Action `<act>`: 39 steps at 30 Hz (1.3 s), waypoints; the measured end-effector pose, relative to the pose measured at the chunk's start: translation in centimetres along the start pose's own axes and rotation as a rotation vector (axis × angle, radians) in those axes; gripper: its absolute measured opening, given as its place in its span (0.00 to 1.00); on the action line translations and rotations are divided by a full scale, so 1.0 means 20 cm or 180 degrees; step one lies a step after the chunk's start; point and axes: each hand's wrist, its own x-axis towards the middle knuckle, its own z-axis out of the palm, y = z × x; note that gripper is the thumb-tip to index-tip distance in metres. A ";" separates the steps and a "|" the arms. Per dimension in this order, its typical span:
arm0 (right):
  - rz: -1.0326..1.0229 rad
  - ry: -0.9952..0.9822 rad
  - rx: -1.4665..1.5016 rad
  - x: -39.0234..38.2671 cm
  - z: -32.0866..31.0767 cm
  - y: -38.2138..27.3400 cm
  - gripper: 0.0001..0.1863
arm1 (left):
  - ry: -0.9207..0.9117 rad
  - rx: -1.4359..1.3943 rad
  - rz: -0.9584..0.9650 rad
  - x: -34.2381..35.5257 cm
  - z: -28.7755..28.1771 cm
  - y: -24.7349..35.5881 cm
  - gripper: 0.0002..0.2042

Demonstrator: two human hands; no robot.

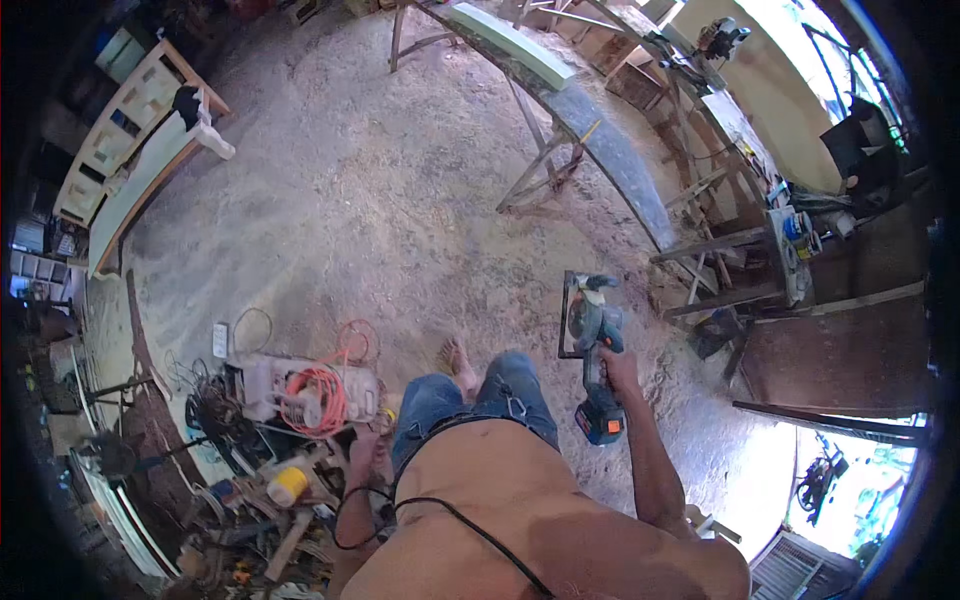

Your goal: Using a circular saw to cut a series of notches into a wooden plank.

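Observation:
My right hand point(617, 370) is wrapped round the handle of a cordless circular saw point(597, 330), dark green and black with an orange-marked battery. The saw hangs beside my right leg over the floor, its flat base plate and round guard turned away from me. My left hand point(365, 447) is low at my left side, next to a pale boxy machine point(262, 388) with a coiled orange cord point(318, 400) on it. The fingers of that hand are too small and dim to make out.
A long narrow bench point(625, 165) on trestle legs bears a pale board point(512, 45) ahead right. A cluttered worktable point(740, 125) stands beyond it. A wooden headboard point(125, 130) leans at far left. Wood scraps and a yellow container point(288, 487) lie at left. A black cord point(470, 522) crosses my body.

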 end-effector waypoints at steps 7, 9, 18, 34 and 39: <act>0.1025 -0.0512 0.1513 0.73 0.35 -1.11 0.08 | 0.0724 0.0634 -0.1329 1.53 -0.03 1.00 0.18; 0.1063 -0.0604 0.1524 0.91 0.47 -1.26 0.08 | 0.0748 0.0650 -0.1309 1.74 -0.01 1.14 0.17; 0.0294 -0.0435 0.0897 2.08 0.87 -2.21 0.06 | 0.0047 0.1678 -0.1451 2.71 0.33 1.63 0.18; 0.0753 0.0150 0.1633 3.36 1.22 -3.64 0.12 | -0.0799 0.3525 -0.0503 5.18 0.35 2.83 0.20; 0.1127 0.0258 0.1991 3.43 1.29 -3.77 0.11 | -0.0983 0.4271 0.0663 6.03 0.71 3.43 0.20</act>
